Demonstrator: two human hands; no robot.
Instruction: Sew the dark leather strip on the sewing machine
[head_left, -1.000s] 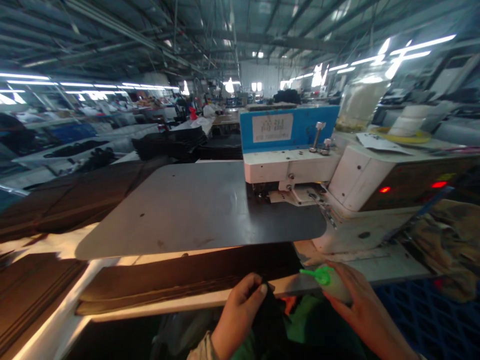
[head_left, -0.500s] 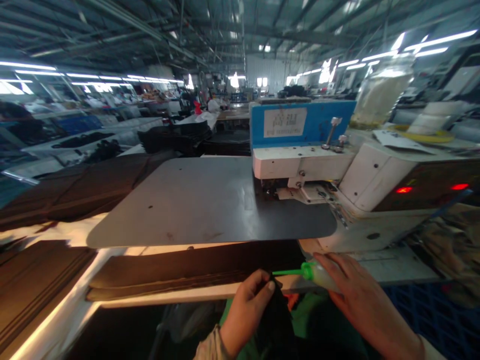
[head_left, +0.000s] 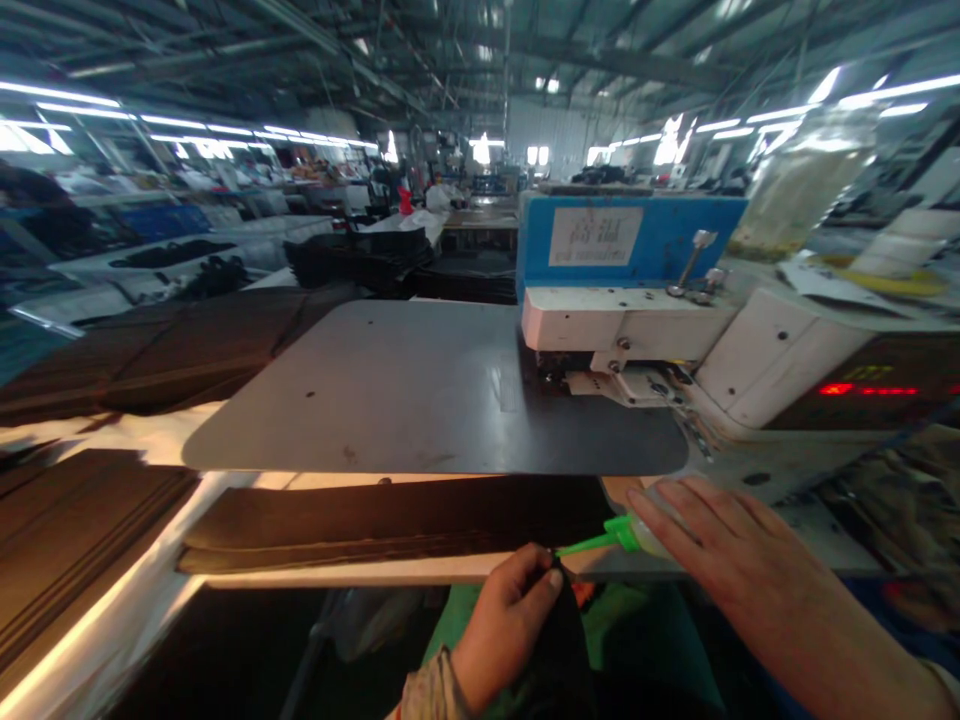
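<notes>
At the lower centre, the left hand (head_left: 504, 622) pinches the dark fabric (head_left: 559, 640) closed-fisted while the right hand (head_left: 712, 535) wraps the green-nozzled bottle (head_left: 626, 535), its tip at the pinch: application seems in hand, calling for a steady squeeze.

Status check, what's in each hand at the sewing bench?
Left hand pinches black fabric. Right hand grips green-nozzle bottle, tip at the fabric. Nothing between them.

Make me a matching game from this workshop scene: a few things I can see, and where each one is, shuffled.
Things:
1. green-tipped bottle
2. black cloth piece
3. grey flat plate
4. stack of dark fabric strips

Places:
A. pinched in the left hand
B. beside the sewing machine
C. on the bench's near edge
D. under the right hand

Pairs: 1-D, 2-A, 3-B, 4-C
</notes>
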